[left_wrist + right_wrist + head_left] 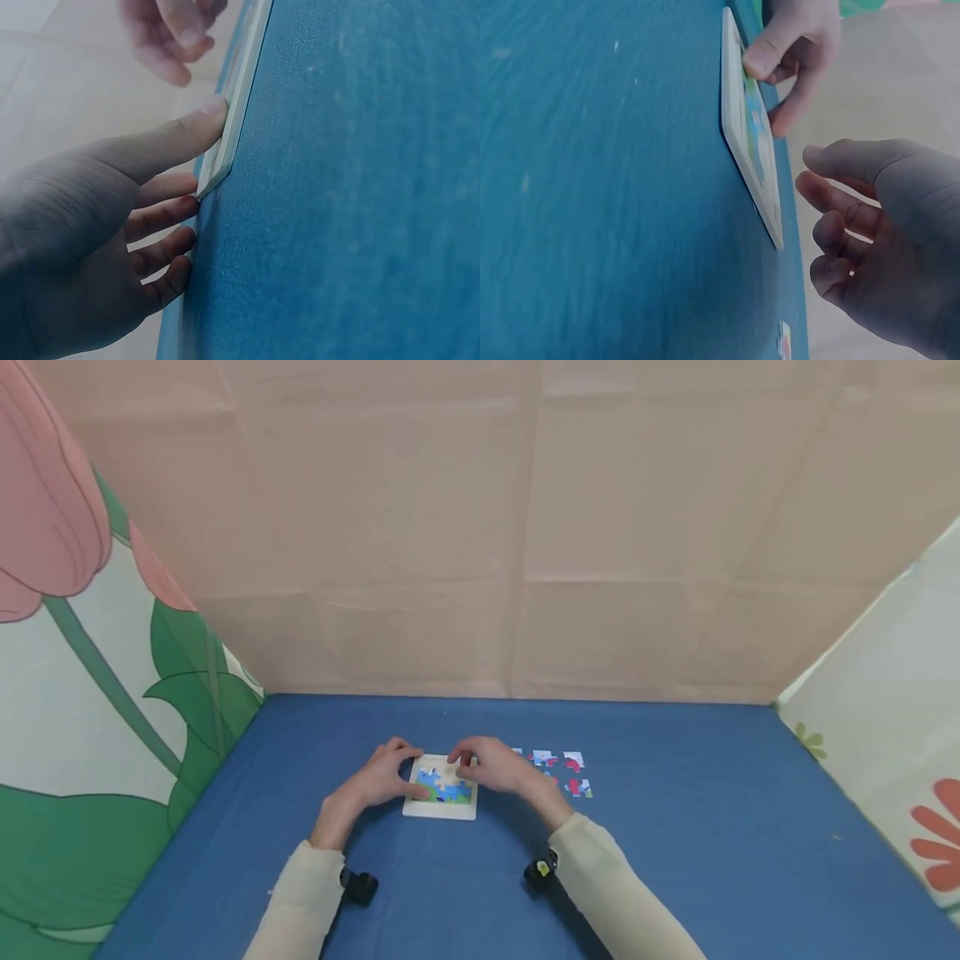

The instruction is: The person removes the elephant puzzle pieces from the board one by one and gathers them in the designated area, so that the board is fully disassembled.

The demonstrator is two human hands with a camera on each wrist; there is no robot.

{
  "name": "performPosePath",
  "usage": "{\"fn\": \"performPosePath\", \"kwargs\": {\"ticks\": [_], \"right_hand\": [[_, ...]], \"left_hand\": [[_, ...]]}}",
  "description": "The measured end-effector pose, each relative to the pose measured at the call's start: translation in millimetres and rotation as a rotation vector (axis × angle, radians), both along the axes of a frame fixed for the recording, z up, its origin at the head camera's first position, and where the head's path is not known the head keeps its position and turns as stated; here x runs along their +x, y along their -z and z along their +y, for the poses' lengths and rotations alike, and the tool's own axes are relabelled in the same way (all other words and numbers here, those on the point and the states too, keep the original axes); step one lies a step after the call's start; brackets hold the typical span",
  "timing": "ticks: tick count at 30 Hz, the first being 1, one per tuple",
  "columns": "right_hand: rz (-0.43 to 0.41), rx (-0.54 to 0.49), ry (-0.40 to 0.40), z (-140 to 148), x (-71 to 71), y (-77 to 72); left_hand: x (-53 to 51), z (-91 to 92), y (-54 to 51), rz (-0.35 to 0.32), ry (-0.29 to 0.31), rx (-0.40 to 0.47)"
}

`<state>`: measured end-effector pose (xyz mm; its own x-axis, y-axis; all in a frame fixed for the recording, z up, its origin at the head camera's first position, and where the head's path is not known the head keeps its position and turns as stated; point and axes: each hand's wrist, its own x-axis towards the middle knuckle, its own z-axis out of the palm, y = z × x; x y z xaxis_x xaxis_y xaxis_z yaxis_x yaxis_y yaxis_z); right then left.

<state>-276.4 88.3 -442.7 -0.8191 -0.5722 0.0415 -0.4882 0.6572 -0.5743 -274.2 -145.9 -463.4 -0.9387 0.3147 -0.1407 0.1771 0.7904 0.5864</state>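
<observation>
A small wooden puzzle board (pixel 438 811) with a pale rim lies on the blue cloth. Joined blue and green jigsaw pieces (pixel 448 791) fill its lower part, and bare wood shows above them. My left hand (pixel 382 775) holds the board by its left side, the thumb (pixel 202 124) on the near left rim and the fingers by the left edge. Over the board's upper right hovers my right hand (pixel 497 765), fingers loosely bent. In the right wrist view its thumb (pixel 832 156) and index finger stand a little apart, and no piece shows between them.
Several loose jigsaw pieces (pixel 573 762) in red, white and blue lie right of the board, partly hidden by the right hand and wrist. Blue cloth (pixel 712 827) covers the table. A beige sheet (pixel 645 527) rises behind, and flower-printed panels (pixel 97 710) flank the sides.
</observation>
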Motion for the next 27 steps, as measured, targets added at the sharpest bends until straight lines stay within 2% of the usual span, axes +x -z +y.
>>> {"fn": "performPosePath", "kwargs": {"ticks": [9,17,27], "right_hand": [[-0.044,0.02,-0.016,-18,-2.7,-0.9],[-0.029,0.022,-0.049,-24,-6.2,4.7],[-0.02,0.074,-0.009,-29,-8.3,12.5]], "left_hand": [[-0.6,1.8,1.6,0.005,0.001,-0.015],[-1.0,2.6,2.5,0.008,0.002,-0.016],[-1.5,2.4,2.9,0.014,0.009,-0.021]]}}
